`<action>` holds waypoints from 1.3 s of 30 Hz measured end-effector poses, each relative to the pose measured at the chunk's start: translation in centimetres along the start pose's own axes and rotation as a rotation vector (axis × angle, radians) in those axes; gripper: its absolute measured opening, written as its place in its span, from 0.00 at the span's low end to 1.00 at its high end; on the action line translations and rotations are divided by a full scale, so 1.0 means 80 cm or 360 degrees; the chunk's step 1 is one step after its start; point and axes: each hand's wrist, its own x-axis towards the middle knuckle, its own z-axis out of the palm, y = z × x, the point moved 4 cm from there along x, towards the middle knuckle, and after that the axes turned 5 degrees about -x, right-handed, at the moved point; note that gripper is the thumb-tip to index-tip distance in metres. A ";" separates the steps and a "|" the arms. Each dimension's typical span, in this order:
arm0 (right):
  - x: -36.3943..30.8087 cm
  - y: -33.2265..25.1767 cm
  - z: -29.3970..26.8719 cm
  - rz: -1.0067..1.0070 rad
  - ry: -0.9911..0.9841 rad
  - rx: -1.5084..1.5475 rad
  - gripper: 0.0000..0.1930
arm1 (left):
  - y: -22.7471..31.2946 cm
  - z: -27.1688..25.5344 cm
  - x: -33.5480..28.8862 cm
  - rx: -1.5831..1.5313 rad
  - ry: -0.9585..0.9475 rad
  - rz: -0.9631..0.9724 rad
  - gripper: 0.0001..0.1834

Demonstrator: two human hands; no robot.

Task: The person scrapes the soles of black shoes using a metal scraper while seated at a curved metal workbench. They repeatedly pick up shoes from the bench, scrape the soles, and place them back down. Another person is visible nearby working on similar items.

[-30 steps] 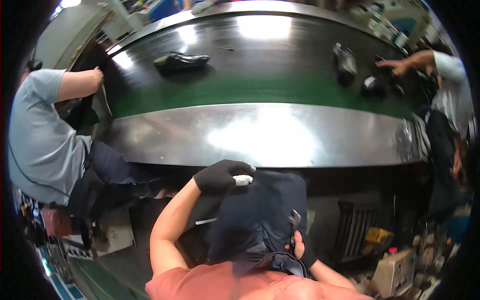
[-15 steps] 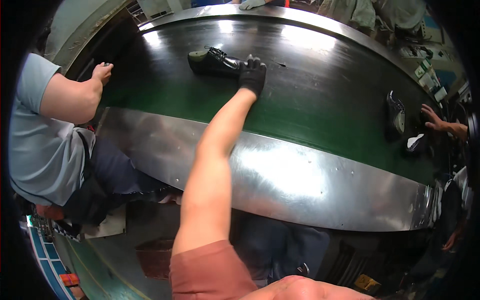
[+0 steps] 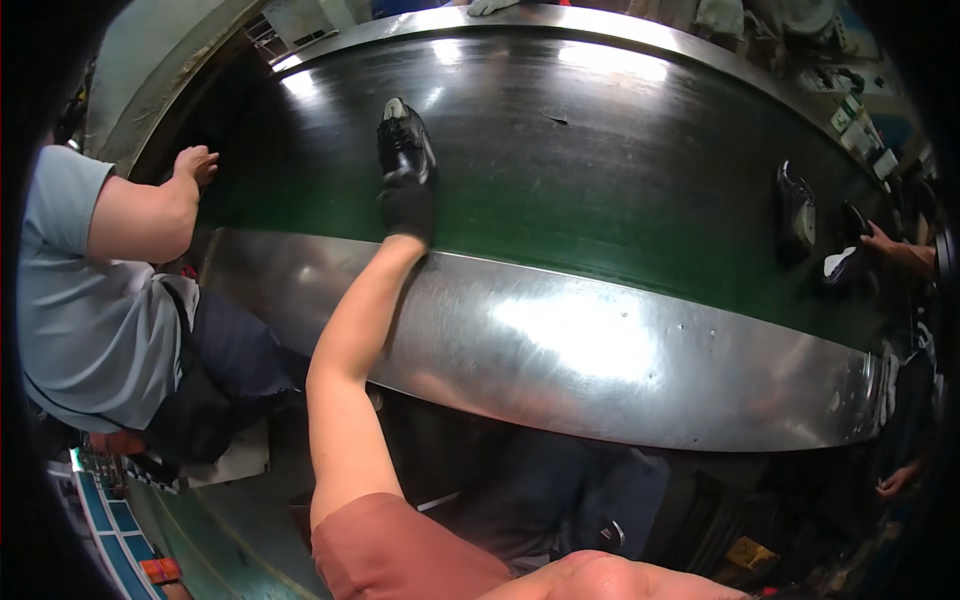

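My left hand (image 3: 408, 207), in a black glove, is closed around the toe end of a black lace-up shoe (image 3: 403, 150) on the dark green conveyor belt (image 3: 600, 200). The shoe's laces face up and its pale-lined opening points to the far side. Some of my fingers blend into the black leather and are hard to make out. My bare left forearm crosses the metal ledge (image 3: 480, 320) along the belt's near edge. No part of my right hand shows.
At left a person (image 3: 110, 240) in a light grey shirt reaches over the belt. Another black shoe (image 3: 797, 212) stands at far right, beside a co-worker's hand (image 3: 890, 248) and a shoe with white inside (image 3: 842, 265). A gloved hand (image 3: 492, 6) rests on the far rim.
My left hand has drawn left and nearer with the shoe, which has turned from lying sideways to pointing away. At right, a co-worker's hand has closed on a dark object.
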 end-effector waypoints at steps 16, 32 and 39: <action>-0.006 0.006 -0.003 -0.0082 -0.0069 -0.0001 0.26 | -0.085 -0.037 0.012 -0.0688 -0.0575 -0.0572 0.35; -0.065 0.055 -0.005 -0.0313 -0.0128 0.0061 0.26 | -0.021 -0.300 -0.276 -0.4260 -0.1632 -0.0830 0.32; -0.071 -0.032 -0.015 -0.1149 -0.0470 -0.0236 0.27 | 0.025 -0.386 -0.492 -0.3433 -0.2000 -0.0877 0.38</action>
